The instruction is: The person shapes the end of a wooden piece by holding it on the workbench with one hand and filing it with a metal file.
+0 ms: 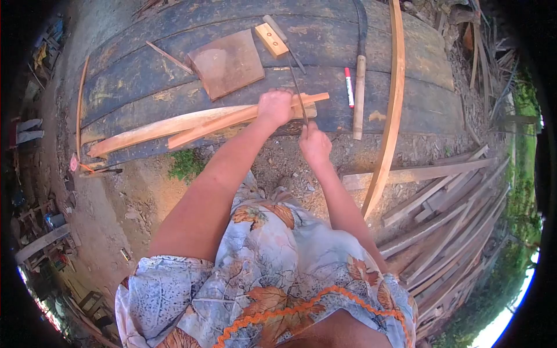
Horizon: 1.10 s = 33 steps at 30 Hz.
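Note:
My left hand is closed round a narrow wooden strip, near its right end, over the dark plank table. Beneath the strip lies a longer, curved pale board. My right hand grips the near end of a thin dark blade or file, which crosses the strip just right of my left hand. The blade's far end reaches toward a small wooden block with two holes. A square brown board lies behind my left hand.
Right of my hands lie a red-capped marker, a wooden-handled curved tool and a long beam over the table's edge. Stacked planks lie at right. Another tool rests by the block. A person's legs show far left.

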{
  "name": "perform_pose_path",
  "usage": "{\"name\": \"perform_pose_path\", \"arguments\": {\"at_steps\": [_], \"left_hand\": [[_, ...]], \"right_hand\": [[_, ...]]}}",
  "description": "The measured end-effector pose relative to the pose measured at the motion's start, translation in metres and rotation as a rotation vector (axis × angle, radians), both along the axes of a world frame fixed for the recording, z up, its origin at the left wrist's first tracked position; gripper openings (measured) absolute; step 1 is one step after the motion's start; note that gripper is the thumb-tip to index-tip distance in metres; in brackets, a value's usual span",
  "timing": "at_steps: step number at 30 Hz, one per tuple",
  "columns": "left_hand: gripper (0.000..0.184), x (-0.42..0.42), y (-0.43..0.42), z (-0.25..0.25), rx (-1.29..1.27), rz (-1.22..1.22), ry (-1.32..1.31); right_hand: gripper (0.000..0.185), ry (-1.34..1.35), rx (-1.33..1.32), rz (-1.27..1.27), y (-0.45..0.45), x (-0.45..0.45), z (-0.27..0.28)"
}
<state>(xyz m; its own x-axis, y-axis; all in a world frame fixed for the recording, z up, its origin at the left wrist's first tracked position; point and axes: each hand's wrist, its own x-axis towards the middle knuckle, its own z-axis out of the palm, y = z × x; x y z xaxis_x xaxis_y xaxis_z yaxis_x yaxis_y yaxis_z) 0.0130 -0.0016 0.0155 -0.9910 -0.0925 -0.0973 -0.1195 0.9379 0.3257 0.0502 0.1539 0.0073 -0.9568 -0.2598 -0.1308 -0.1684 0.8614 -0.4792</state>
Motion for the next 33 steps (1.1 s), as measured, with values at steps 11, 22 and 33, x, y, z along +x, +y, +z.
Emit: {"name": "perform_pose_path", "arguments": {"at_steps": [11,22,33], "left_hand": [[0.031,0.001,0.000,0.003,-0.013,-0.012,-0.016],[0.029,0.001,0.000,0.002,0.006,-0.006,-0.016],[0.033,0.005,0.002,-0.005,-0.018,-0.002,0.053]], "right_hand": [[0.026,-0.022,0.020,0.000,0.003,0.004,-0.004],[0.025,-0.109,0.057,-0.024,0.037,0.052,0.001],[0.028,-0.195,-0.529,-0.202,0.067,0.033,0.005]]}}
